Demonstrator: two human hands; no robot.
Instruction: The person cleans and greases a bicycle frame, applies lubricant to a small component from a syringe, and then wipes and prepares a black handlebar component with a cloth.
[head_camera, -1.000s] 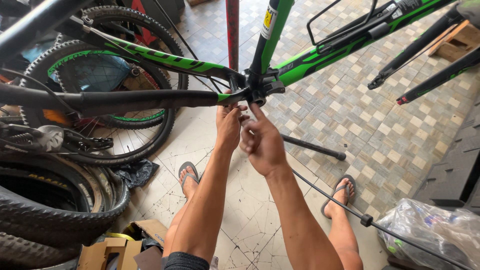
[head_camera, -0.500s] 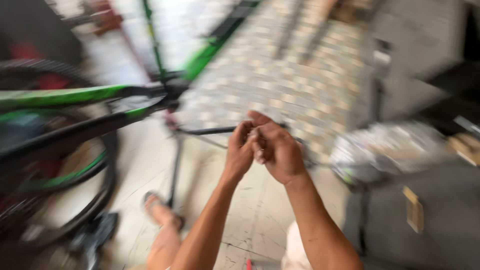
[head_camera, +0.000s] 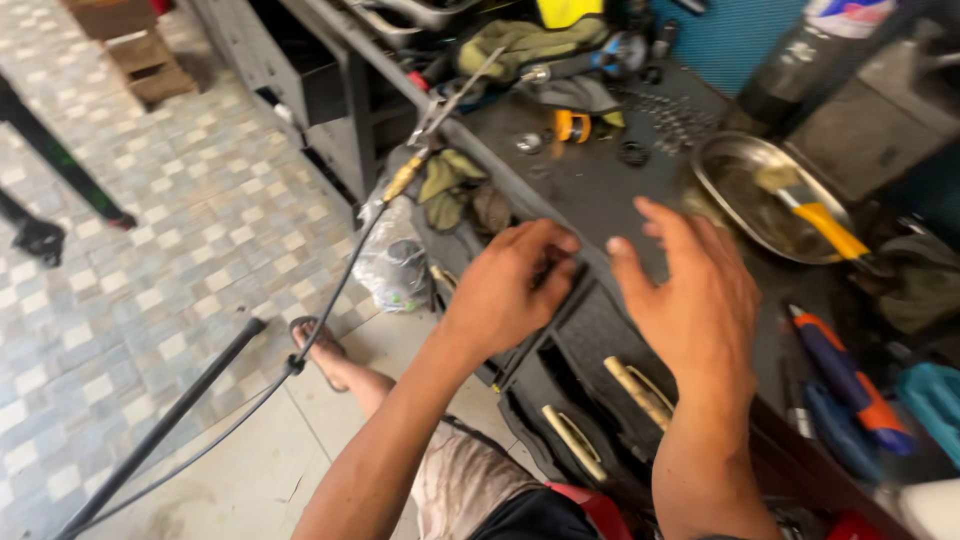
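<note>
Two hands are held over the bench (head_camera: 620, 190): left hand (head_camera: 505, 290) pinched on something small, probably light, unidentifiable; right hand (head_camera: 690, 290) spread, empty.

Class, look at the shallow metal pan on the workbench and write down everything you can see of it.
The metal pan is a shallow, rounded dish of dull silvery metal that lies flat on the dark workbench, far right of the bench and beyond the right hand. Its inside looks grimy, perhaps with a film of murky liquid. A brush with a yellow handle lies in it, handle over the near rim. Neither hand touches it.
</note>
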